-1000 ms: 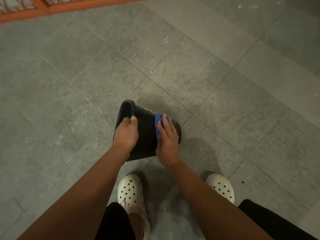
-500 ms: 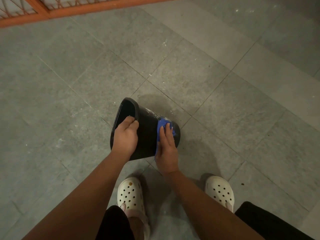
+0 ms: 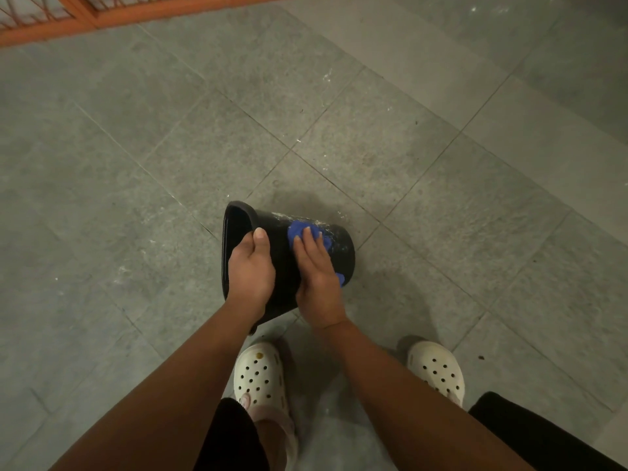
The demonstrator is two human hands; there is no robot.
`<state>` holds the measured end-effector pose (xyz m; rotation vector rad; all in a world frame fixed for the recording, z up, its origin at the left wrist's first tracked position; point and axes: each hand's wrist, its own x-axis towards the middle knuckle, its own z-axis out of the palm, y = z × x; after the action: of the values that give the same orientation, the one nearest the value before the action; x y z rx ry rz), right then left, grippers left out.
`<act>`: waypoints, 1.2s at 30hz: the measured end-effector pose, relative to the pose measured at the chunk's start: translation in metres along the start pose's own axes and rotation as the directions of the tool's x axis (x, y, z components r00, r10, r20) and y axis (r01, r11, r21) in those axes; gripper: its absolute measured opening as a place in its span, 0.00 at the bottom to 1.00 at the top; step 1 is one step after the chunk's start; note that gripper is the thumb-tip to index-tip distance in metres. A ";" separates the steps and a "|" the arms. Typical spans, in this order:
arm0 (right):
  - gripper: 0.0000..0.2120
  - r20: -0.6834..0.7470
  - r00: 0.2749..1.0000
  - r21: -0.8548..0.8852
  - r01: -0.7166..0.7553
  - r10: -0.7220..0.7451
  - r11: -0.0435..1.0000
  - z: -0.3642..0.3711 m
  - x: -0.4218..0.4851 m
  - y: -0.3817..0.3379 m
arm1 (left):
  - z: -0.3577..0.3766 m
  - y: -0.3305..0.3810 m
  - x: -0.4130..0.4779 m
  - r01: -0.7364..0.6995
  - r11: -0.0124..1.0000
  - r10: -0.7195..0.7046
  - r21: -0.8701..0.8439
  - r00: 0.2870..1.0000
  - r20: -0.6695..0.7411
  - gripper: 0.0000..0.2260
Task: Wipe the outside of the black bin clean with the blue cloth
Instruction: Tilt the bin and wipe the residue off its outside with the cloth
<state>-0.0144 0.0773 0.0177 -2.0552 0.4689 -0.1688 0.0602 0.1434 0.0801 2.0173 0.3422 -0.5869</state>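
One head-worn wide-angle camera looked forward and steeply down at grey stone floor tiles [image 3: 136, 198], black round plastic bin [image 3: 345, 256] centred and near.

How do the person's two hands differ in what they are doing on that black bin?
The left hand grips the black bin at its rim, fingers curled; the right hand lies flat on the side wall. The left hand touches bare plastic, while the right hand presses the blue cloth under straight fingers. Both rest on the tilted bin.
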 end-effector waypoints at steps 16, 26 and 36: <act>0.32 0.021 0.979 -0.014 -0.201 0.201 0.979 -0.008 0.013 0.009 | -0.003 -0.007 0.000 -0.058 0.998 0.058 0.030 0.998 -0.004 0.15; 0.28 -0.019 0.995 0.084 -0.100 0.102 0.991 -0.006 0.006 -0.003 | -0.002 -0.006 0.004 -0.109 0.990 0.106 0.093 0.994 0.034 0.13; 0.30 -0.015 0.990 0.039 -0.136 0.137 0.990 0.003 0.003 -0.003 | -0.006 -0.010 0.008 -0.115 0.986 0.113 0.122 0.993 0.021 0.10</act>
<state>-0.0103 0.0799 0.0186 -1.9785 0.6111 -0.1130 0.0639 0.1537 0.0711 2.1344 0.1839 -0.5622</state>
